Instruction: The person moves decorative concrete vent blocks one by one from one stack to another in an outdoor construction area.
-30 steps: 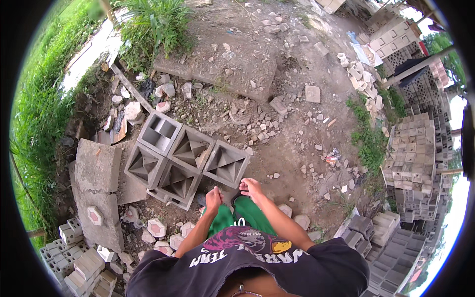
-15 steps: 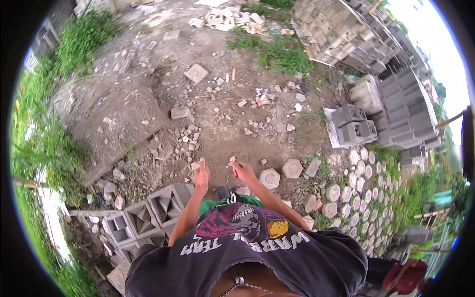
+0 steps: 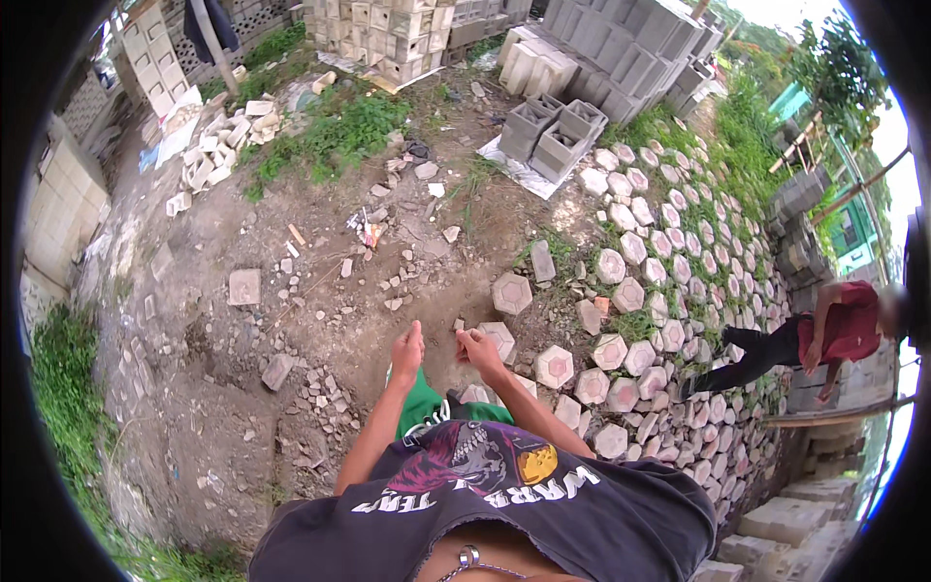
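Note:
Both my hands are out in front of my body, apart from each other, over bare dirt. My left hand (image 3: 408, 351) is seen edge-on, its fingers stretched forward, with nothing visible in it. My right hand (image 3: 480, 352) has its fingers curled in a pinch. At its fingertips shows a small pale stone (image 3: 460, 325). Just beyond and beside the right hand lies a hexagonal paver (image 3: 497, 339), partly covered by that hand. Another hexagonal paver (image 3: 554, 367) sits to its right, and a further paver (image 3: 512, 293) lies ahead.
Many hexagonal pavers (image 3: 640, 364) cover the ground to the right. A person in a red shirt (image 3: 853, 320) is walking there. Grey hollow blocks (image 3: 553, 136) stand on a white sheet ahead. Rubble (image 3: 330, 398) lies left, a loose block (image 3: 244, 287) farther off.
My view has swung to the right, bringing the pavers and the person into fuller sight. Both hands stay in front of me; the small stone stays at my right fingertips.

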`<state>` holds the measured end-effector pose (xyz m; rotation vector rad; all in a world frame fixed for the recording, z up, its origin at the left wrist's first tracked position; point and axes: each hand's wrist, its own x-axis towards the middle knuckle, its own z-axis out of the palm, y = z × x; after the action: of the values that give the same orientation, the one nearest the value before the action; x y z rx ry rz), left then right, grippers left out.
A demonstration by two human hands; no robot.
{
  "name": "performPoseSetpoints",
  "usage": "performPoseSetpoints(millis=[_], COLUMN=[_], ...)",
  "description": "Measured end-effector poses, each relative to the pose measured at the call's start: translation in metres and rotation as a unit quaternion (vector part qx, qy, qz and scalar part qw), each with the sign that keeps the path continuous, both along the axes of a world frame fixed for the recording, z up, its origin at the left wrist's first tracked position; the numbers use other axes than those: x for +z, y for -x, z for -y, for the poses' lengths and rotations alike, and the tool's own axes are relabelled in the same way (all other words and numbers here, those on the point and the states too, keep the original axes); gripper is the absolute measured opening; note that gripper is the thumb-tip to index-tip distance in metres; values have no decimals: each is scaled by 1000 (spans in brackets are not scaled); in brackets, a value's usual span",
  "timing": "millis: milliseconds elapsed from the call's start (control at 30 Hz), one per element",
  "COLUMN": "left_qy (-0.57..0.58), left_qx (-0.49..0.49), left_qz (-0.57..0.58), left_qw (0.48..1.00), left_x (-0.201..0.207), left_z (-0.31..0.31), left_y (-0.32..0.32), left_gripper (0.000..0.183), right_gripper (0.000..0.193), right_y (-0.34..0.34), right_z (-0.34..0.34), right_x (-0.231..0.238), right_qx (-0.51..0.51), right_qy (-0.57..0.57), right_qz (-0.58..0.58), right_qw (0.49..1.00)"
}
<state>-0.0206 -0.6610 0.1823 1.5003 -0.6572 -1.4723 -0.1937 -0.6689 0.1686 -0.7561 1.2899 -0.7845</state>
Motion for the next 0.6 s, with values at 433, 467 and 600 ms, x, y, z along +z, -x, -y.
performPoseSetpoints(millis=[433, 467, 600], left_qy=[41, 42, 20], left_qx=[-121, -117, -169], left_qz=[-27, -40, -7], left_qw=[991, 991, 985], left_x=[15, 18, 10], left_z=[235, 251, 287], left_y=[-82, -79, -73], left_gripper=[26, 24, 23], right_gripper=[26, 26, 24], right_y=[-88, -90, -94], right_z=[205, 216, 239], right_x=[20, 22, 18], right_qx=[-107, -119, -176], right_qy=[53, 54, 45], right_qz=[40, 36, 53], right_qw=[992, 991, 982])
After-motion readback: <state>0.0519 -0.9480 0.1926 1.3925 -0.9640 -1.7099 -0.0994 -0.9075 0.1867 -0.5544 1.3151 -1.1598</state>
